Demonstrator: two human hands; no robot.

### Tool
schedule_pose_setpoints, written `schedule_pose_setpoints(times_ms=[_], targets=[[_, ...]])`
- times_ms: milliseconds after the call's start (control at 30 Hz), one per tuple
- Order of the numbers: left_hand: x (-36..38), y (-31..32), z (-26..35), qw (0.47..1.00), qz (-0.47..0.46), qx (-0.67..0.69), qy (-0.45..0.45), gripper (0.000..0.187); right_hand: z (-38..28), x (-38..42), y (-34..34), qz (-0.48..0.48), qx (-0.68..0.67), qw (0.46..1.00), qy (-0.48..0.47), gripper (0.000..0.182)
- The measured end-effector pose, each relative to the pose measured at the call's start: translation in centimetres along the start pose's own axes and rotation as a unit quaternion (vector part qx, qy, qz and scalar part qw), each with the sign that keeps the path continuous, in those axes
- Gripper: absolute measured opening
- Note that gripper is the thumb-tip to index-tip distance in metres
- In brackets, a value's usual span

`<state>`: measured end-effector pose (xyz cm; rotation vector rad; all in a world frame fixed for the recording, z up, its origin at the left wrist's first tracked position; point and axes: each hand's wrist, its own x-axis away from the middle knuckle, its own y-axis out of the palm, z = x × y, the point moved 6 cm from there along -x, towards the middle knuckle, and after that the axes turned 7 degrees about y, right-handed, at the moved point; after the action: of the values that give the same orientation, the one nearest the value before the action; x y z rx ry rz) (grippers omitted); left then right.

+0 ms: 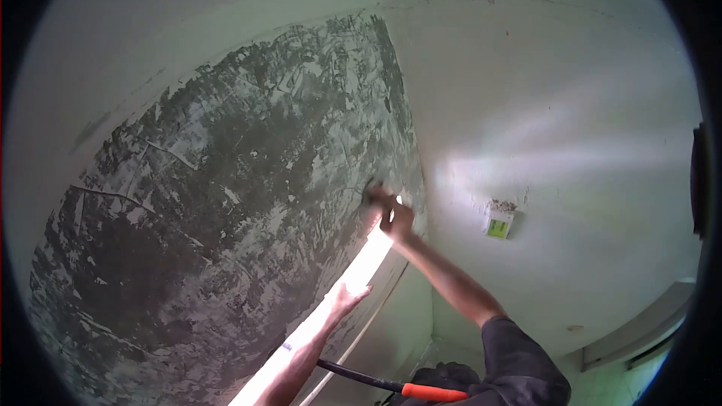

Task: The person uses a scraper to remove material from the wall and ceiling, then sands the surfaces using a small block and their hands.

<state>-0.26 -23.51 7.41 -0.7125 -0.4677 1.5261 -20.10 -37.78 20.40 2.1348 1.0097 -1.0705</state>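
A glowing white tube light (368,259) slants up from the bottom edge of the head view towards the wall. My left hand (347,298) is closed around it, thumb showing on the right side and the other fingers mostly lost in glare. Higher up, my right hand (400,219) is bent closed at the wall by the corner, blurred by motion. A small dark tool-like object (374,192) is at its fingers; its kind is too smeared to make out. Grey, patchy wall surface (226,203) with scraped white streaks lies in front of both hands.
A smooth pale wall (564,105) meets the patchy one at the corner. On it sits a small box with a green label (498,227). A black hose-like piece (361,376) with an orange sleeve (435,392) crosses low, near a thin pale cord (353,344).
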Motion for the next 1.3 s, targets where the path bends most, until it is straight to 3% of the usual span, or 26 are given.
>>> schedule_pose_setpoints(times_ms=[67, 167, 200, 233, 300, 333, 400, 433, 533, 600, 633, 667, 733, 800, 833, 867, 933, 967, 1000, 1067, 1100, 1133, 1200, 1233, 1267, 1300], targets=[[0.2, 0.4, -0.9, 1.000, -0.004, 0.023, -0.011, 0.069, 5.7, -1.4, 2.3, -0.126, -0.079, 0.957, 0.250, 0.017], [0.0, 0.5, -1.8, 1.000, 0.005, 0.012, -0.007, 0.072, 4.4, -2.4, 1.8, -0.033, -0.058, 0.964, 0.257, 0.017], [-0.7, 0.3, -1.5, 1.000, 0.007, 0.010, 0.001, 0.072, 2.2, -0.8, 1.3, -0.014, -0.016, 0.990, 0.142, 0.015], [-0.6, 0.6, -1.6, 1.000, 0.000, 0.018, -0.003, 0.072, 2.5, -0.5, 0.9, -0.012, -0.014, 0.990, 0.138, 0.015], [0.1, 0.2, -0.1, 0.999, -0.010, 0.025, -0.017, 0.071, -0.3, 0.3, -0.1, -0.010, -0.049, 0.993, -0.109, 0.013], [0.2, -0.3, 1.1, 0.999, -0.013, 0.025, -0.020, 0.071, 0.9, -1.1, 0.1, -0.012, -0.048, 0.993, -0.106, 0.013], [0.9, -0.2, 1.4, 0.990, -0.058, 0.045, -0.117, 0.070, 8.6, -4.6, 1.4, -0.033, -0.071, 0.957, 0.279, 0.018], [0.6, 0.3, 0.1, 0.992, -0.058, 0.051, -0.104, 0.071, 5.1, -4.0, 1.3, -0.048, -0.023, 0.946, 0.319, 0.018], [0.0, 0.1, 0.4, 0.999, 0.001, 0.042, 0.006, 0.063, -4.7, 0.5, -1.9, 0.024, 0.036, 0.988, -0.147, 0.027], [0.0, -0.1, 0.4, 0.999, -0.004, 0.032, -0.016, 0.066, 1.7, 2.0, 1.5, -0.055, -0.083, 0.987, -0.127, 0.026], [0.1, 0.3, -0.7, 0.999, -0.023, 0.027, -0.034, 0.067, 6.6, 0.2, 3.1, -0.163, -0.069, 0.977, 0.116, 0.025], [0.1, 0.7, -1.6, 0.998, -0.041, 0.023, -0.051, 0.068, 7.5, -3.3, 2.5, -0.105, -0.055, 0.935, 0.334, 0.025], [0.4, 1.2, -2.7, 0.998, -0.031, -0.008, -0.053, 0.068, 6.6, -4.3, 2.4, -0.098, 0.019, 0.933, 0.344, 0.027], [-0.6, 0.8, -2.5, 0.998, -0.040, -0.038, -0.008, 0.069, 4.7, 0.7, 2.7, -0.020, 0.008, 0.998, 0.063, 0.031], [-0.8, 0.3, -0.3, 0.999, -0.035, -0.017, -0.009, 0.070, -1.1, 0.9, 0.1, -0.064, -0.013, 0.997, -0.038, 0.038], [0.1, -0.3, 1.1, 0.999, -0.036, 0.001, -0.020, 0.070, -0.2, 1.4, 0.4, -0.064, -0.018, 0.990, -0.125, 0.027], [-0.2, 0.6, -1.3, 0.997, -0.055, 0.017, -0.041, 0.069, 11.5, 0.3, 5.7, -0.179, -0.213, 0.921, 0.273, 0.013], [0.0, 1.1, -2.4, 0.995, -0.069, 0.036, -0.060, 0.068, 6.4, -5.1, 1.0, -0.043, -0.028, 0.971, 0.234, 0.014], [0.6, 1.0, -2.0, 0.995, -0.069, 0.038, -0.064, 0.068, 7.4, -5.2, 2.0, 0.028, -0.033, 0.977, 0.207, 0.016], [0.0, -0.2, 0.1, 0.995, -0.079, -0.050, -0.041, 0.067, 4.7, -1.7, 2.3, -0.001, 0.009, 0.988, 0.156, 0.016], [-0.4, 0.4, 0.1, 0.996, 0.016, 0.049, 0.069, 0.069, 2.5, 0.4, 2.0, 0.020, 0.031, 0.999, 0.012, 0.020], [-0.8, 0.3, 0.2, 0.996, 0.017, 0.050, 0.071, 0.069, 3.2, -0.3, 1.7, 0.021, 0.031, 0.999, 0.010, 0.020], [-0.1, 0.6, -1.0, 0.999, -0.035, 0.025, -0.006, 0.070, 5.3, -1.2, 2.2, -0.135, 0.014, 0.990, 0.033, 0.020], [0.2, 0.7, -1.0, 0.999, -0.037, 0.027, -0.012, 0.070, 7.0, -3.8, 2.0, -0.158, -0.038, 0.914, 0.371, 0.017], [0.3, 1.0, -1.1, 0.998, -0.052, 0.029, -0.031, 0.070, 6.5, -6.7, 1.0, -0.040, -0.022, 0.977, 0.208, 0.020], [0.3, 1.2, -1.2, 0.996, -0.066, 0.028, -0.048, 0.071, 6.4, -5.3, 1.7, -0.045, -0.012, 0.975, 0.216, 0.019]])
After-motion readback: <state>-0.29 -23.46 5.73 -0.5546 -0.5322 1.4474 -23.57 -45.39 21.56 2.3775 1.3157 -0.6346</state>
